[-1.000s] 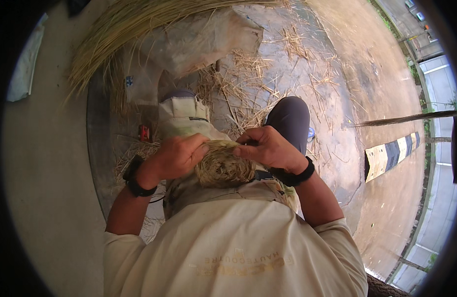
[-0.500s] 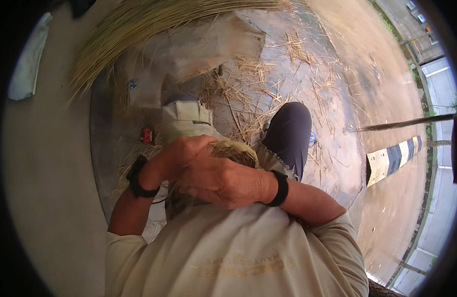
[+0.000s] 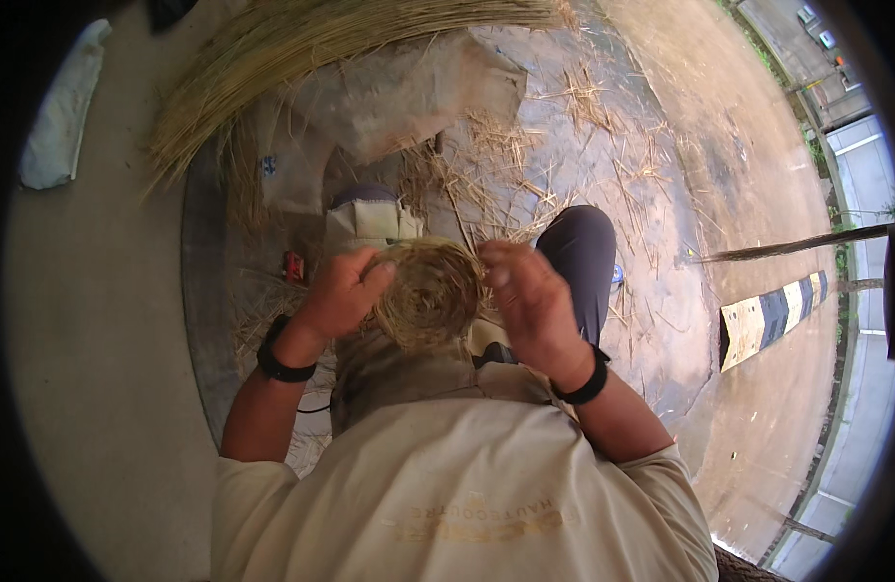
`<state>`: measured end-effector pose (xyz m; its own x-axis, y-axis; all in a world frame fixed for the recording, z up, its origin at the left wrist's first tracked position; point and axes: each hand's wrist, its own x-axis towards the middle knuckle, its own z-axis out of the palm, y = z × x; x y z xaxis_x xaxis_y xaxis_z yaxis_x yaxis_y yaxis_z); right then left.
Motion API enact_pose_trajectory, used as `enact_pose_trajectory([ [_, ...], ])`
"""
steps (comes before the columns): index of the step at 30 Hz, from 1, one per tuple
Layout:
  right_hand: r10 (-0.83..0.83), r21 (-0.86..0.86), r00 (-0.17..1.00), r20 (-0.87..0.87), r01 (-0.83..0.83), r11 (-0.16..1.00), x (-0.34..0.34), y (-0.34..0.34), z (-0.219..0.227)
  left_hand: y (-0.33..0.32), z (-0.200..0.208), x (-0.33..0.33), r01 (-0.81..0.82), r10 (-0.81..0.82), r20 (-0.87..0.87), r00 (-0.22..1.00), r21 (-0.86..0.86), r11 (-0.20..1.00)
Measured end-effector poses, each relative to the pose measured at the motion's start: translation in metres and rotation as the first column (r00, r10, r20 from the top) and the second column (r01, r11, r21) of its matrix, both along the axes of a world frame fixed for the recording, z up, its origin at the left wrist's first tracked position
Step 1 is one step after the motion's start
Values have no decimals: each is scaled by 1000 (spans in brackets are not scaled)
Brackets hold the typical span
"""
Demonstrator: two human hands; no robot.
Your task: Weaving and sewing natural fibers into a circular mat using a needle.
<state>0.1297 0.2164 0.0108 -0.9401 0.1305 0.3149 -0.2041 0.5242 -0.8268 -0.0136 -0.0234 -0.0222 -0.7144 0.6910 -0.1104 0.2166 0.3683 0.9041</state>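
Outdoor concrete floor point(image 3: 108, 388), littered with loose straw point(image 3: 525, 184); road and a striped curb block point(image 3: 772, 315) off to the right. 1 large straw bundle point(image 3: 302, 48) lies across the top, 1 grey sack point(image 3: 409, 92) under it, 1 pale cloth point(image 3: 60, 116) far left, 1 small red item point(image 3: 293, 266) on the floor near the left wrist.

I'm seeing 1 coil point(image 3: 430, 291) of woven straw held at lap level, between both hands, above the person's knees. Left hand point(image 3: 339, 296) has its grip closed around the coil's left edge, thumb on top. Right hand point(image 3: 530, 296) sits at the right edge, fingers curled toward it; can't tell if they're pinching a strand or just pressing the rim, since the back of the hand blocks it.

My read: mid-coiling, winding or binding the straw round. Next move probably needs the left hand to hold the coil steady while the right feeds and tightens another strand; slack would loosen the turns.

Count: 2 hands, 2 black wristbands, 1 coil, 1 bundle, 1 sack.
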Motion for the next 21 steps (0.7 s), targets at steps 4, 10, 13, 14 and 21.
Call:
enact_pose_trajectory([
  [4, -72, -704, 942, 329, 295, 646, 2, 18, 22, -7, 8, -5, -92, 90, -43, 995, -54, 994],
  [10, 139, -465, 912, 386, 63, 883, 13, 0, -2, 1, 10, 6, -72, 91, -205, 974, 100, 992],
  [13, 214, -229, 917, 337, -140, 963, 7, -18, 10, 3, 17, 11, -61, 71, -219, 973, 51, 997],
  [14, 254, -148, 921, 294, -219, 965, 4, -21, 11, 5, 20, 12, -57, 62, -225, 972, 30, 998],
  [21, 300, -190, 919, 256, -257, 948, -1, -25, 5, 11, 32, 19, -34, 46, -254, 966, 54, 998],
])
